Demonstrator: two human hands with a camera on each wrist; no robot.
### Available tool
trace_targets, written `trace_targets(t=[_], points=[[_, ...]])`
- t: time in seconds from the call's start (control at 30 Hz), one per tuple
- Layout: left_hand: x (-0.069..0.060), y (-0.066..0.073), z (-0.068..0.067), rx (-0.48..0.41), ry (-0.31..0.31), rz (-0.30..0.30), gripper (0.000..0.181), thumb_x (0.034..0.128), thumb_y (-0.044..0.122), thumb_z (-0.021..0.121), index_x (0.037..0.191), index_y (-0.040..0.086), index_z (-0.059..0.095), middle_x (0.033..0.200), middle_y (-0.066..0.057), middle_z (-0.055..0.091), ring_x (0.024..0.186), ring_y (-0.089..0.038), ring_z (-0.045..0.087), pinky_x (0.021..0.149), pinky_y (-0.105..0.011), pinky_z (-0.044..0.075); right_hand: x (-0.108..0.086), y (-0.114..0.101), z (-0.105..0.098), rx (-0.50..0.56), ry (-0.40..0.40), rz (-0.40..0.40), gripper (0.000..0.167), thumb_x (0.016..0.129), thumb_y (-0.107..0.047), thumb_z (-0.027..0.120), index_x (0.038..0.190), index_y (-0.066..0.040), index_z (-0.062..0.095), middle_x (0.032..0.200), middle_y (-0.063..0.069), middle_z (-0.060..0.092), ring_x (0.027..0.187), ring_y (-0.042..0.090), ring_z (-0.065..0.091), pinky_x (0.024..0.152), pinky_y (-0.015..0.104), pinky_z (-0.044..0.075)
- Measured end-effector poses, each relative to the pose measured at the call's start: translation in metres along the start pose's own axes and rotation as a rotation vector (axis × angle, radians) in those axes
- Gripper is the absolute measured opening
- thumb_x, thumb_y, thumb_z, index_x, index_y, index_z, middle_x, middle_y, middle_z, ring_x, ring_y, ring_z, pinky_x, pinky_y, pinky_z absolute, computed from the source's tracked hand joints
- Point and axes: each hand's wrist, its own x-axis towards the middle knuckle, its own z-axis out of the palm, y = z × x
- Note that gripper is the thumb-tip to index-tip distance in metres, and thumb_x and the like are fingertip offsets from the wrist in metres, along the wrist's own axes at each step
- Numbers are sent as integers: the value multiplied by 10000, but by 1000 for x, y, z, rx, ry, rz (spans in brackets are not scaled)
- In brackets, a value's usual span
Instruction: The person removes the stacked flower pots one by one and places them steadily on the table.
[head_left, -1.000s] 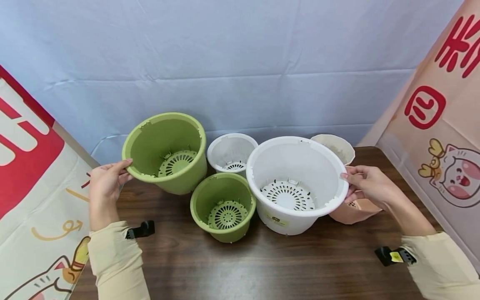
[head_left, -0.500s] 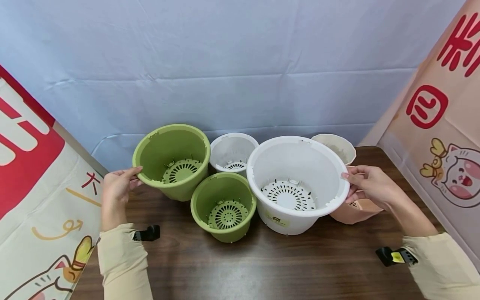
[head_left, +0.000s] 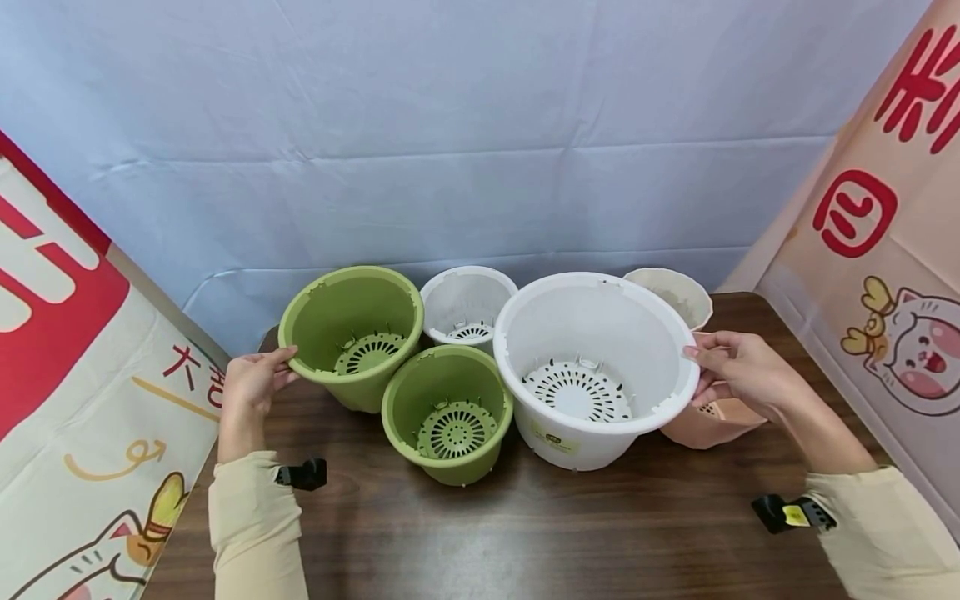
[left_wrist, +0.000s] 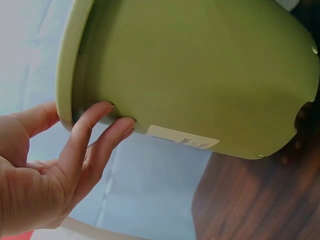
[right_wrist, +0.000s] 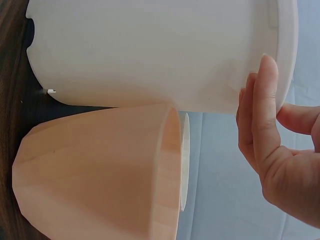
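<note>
My left hand [head_left: 253, 382] pinches the left rim of a large green plastic flowerpot [head_left: 352, 329], thumb on the rim and fingers beneath it against the outer wall, as the left wrist view shows. A white label [left_wrist: 182, 137] is stuck on that wall. The right hand [head_left: 738, 371] pinches the right rim of a large white flowerpot [head_left: 577, 350], whose base has slotted drainage holes. Between these two stand a smaller green flowerpot [head_left: 450, 408] in front and a small white flowerpot [head_left: 467, 296] behind.
A peach faceted pot [right_wrist: 95, 170] stands close by the large white one, partly hidden under the right hand in the head view. Behind it is a cream faceted pot [head_left: 667, 292]. The dark wooden table [head_left: 480, 542] ends at a pale blue cloth backdrop [head_left: 480, 167].
The large green flowerpot has come down and to the right with my left hand, close to the small green and small white ones. The right hand and the large white flowerpot have hardly moved.
</note>
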Motion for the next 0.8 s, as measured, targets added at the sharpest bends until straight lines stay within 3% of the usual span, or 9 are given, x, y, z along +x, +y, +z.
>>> trace_targets(t=[0.23,0.8], points=[[3,-8,-2,39,-8,-17,147,887,58,576,743,31,592,633,-10,589,547,-76,616,610,-193,533,-1,0,1,15,-3,-5,393,984,-80,392,1187,234,273,756,124,532,584,168,589,567,353,554],[7,-14,-4,19,-32,-34,74,888,37,560,891,-31,531,640,-23,587,558,-85,613,606,-192,533,0,0,2,36,5,1,365,978,-87,413,1152,215,307,740,117,548,577,177,594,554,353,553]])
